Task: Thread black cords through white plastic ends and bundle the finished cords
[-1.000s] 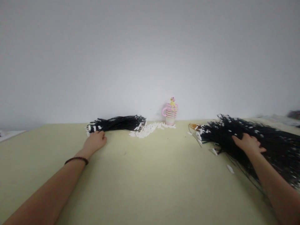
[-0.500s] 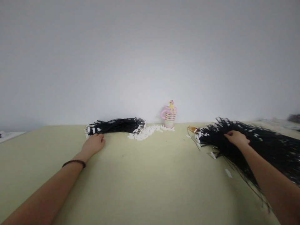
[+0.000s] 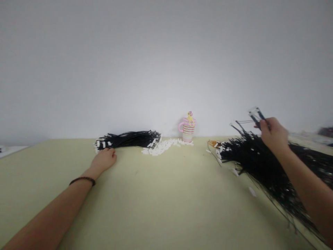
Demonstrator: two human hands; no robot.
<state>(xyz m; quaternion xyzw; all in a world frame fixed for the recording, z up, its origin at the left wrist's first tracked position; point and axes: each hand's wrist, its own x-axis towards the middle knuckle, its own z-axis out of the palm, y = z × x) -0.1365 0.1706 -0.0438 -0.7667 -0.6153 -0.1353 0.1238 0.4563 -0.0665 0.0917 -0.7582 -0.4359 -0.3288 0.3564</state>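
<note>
My left hand (image 3: 104,159) rests on the table with its fingers curled, just in front of the left end of a neat bundle of black wires (image 3: 130,139) with white ends. Whether it holds anything is hidden. My right hand (image 3: 274,136) is raised, its fingers closed on a few black wires (image 3: 256,117) with pale ends. Below it spreads a large loose pile of black wires (image 3: 257,159) with white tips. A few strands stick up out of the pile beside the hand.
Small white pieces (image 3: 163,147) lie scattered near the wall. Behind them stands a pink striped mug (image 3: 188,130) with a yellow and pink figure on it. An orange-brown item (image 3: 213,143) lies at the pile's left end. Loose white bits (image 3: 252,191) lie on the green table (image 3: 169,208).
My right hand has risen off the big pile, pulling a few wires up with it. My left hand has stayed in place.
</note>
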